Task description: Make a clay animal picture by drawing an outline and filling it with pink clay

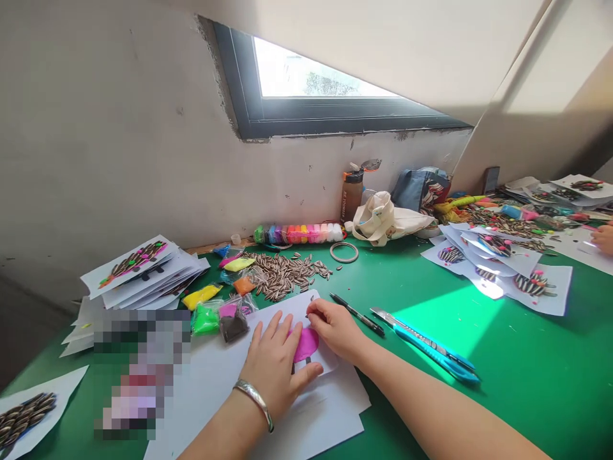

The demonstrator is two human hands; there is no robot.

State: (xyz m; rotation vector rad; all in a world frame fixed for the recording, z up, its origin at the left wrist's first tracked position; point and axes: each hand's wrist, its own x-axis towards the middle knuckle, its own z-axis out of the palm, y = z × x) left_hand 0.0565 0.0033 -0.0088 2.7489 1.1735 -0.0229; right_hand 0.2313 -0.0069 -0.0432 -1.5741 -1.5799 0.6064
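A magenta clay shape (306, 345) with small dark pieces below it lies pressed onto a white card (329, 365). My left hand (274, 358), with a silver bangle (256, 402) at the wrist, rests flat over the card's left side, fingers spread, partly covering the clay. At the card's upper edge, the thumb and fingers of my right hand (332, 324) are pinched together; a tiny dark bit shows at their tips, too small to name. One dark seed-like speck (312, 298) lies just above them. Beneath the card are larger white sheets (211, 396).
Behind my hands lie sunflower seeds (282, 275) and bags of coloured clay (207, 317). A black pen (357, 314) and a blue utility knife (426, 345) lie to the right. Stacked seed pictures (143, 271) stand left, more (507, 262) right. Another person's hand (604, 237) shows far right.
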